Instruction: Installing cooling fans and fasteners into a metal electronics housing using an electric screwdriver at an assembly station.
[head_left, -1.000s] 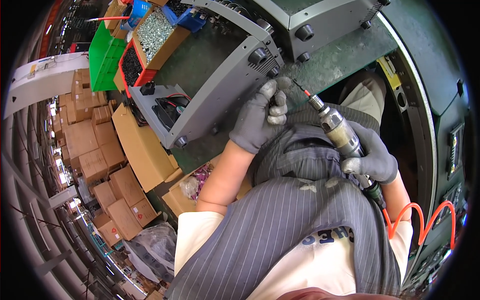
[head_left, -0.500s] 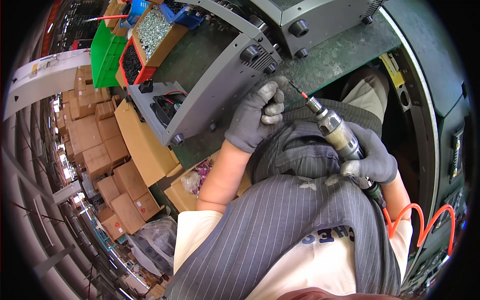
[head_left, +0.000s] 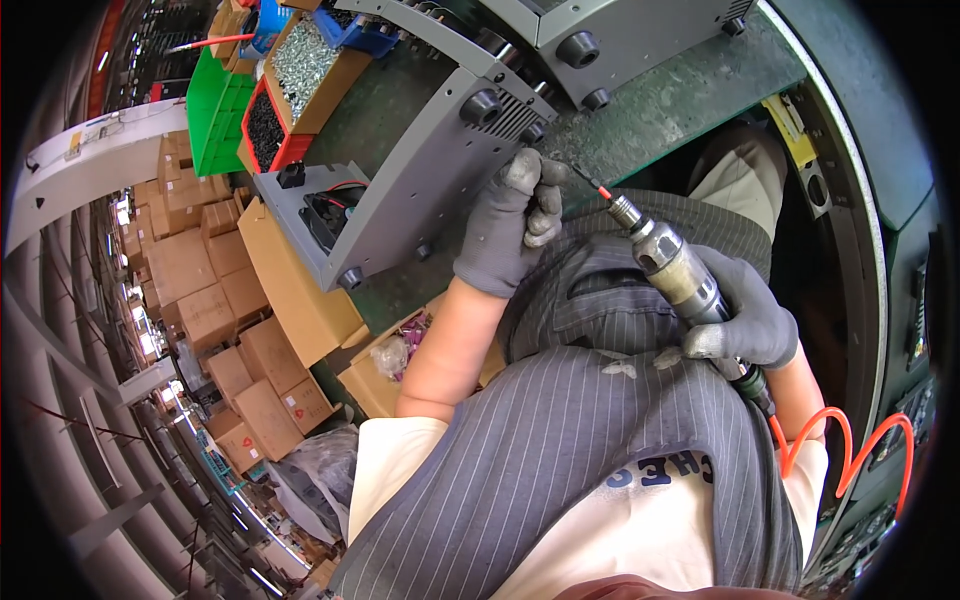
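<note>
In my gloved right hand (head_left: 752,318) is an air screwdriver (head_left: 672,268), its body lying across the palm and fingers. Its thin dark bit (head_left: 588,180), with a red collar, points up and left toward my other hand. My gloved left hand (head_left: 505,222) has its fingers curled in and its thumb and fingertips together; whatever they hold is hidden or too small to make out. Just beyond those fingertips stands a grey metal housing (head_left: 425,165), tilted, with round black feet (head_left: 481,107) on its near face. Bit and left fingertips are close but apart.
A second grey housing (head_left: 640,55) stands farther right on the green bench (head_left: 690,105). Bins hold silver screws (head_left: 305,65) and black screws (head_left: 264,130), beside a green crate (head_left: 217,115). An orange coiled hose (head_left: 845,440) runs from the screwdriver. Cardboard boxes (head_left: 190,265) are stacked left.
My left fingertips have drawn slightly left, away from the bit, and curled in more. The right hand keeps its hold on the screwdriver. The whole view has shifted a little.
</note>
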